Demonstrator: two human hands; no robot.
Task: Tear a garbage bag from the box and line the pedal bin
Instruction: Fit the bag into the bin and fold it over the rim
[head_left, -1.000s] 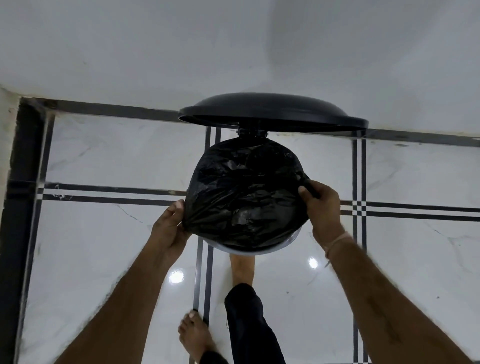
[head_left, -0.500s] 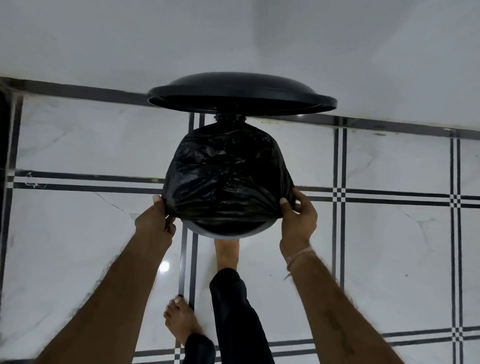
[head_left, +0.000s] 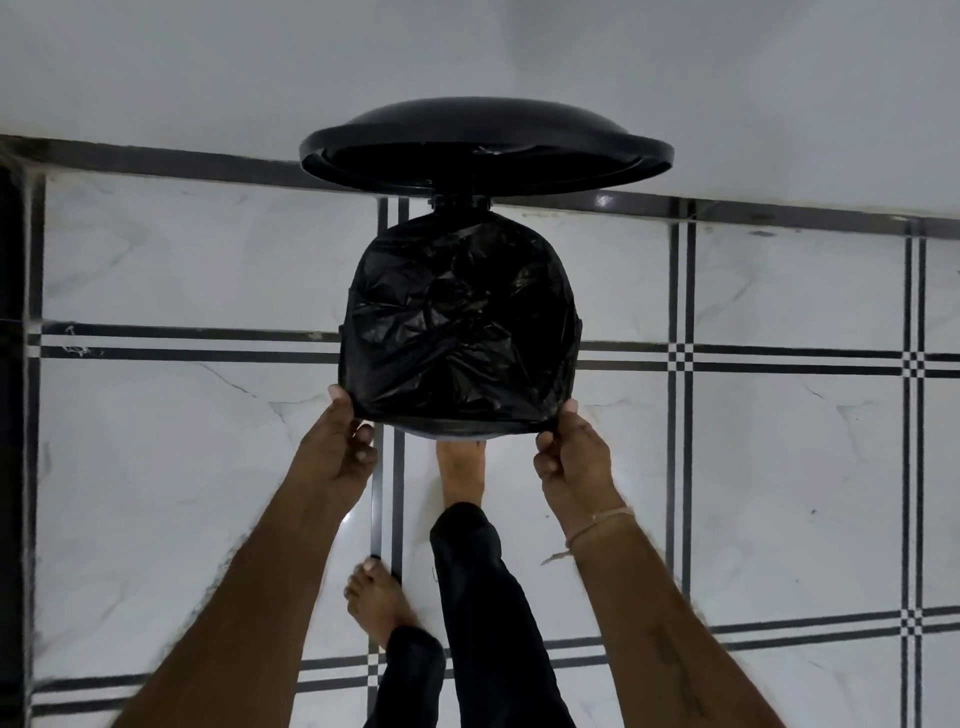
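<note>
A black garbage bag (head_left: 460, 322) is stretched over the top of the pedal bin, whose round black lid (head_left: 485, 145) stands raised behind it. The bag hides the bin's rim and body almost fully. My left hand (head_left: 340, 447) pinches the bag's near left corner. My right hand (head_left: 571, 457) pinches the near right corner, and the bag's front edge runs taut between them. One bare foot (head_left: 460, 467) reaches under the front of the bin, its toes hidden. The box of bags is out of sight.
White marble-look floor tiles (head_left: 779, 467) with dark line borders surround the bin. A white wall (head_left: 208, 67) rises behind it above a dark skirting strip (head_left: 156, 161). My other foot (head_left: 376, 603) stands on the floor nearer to me.
Both hands have slid along the bag from the bin's sides down to its near corners. The bag's front edge now sits lower over the rim and looks tauter.
</note>
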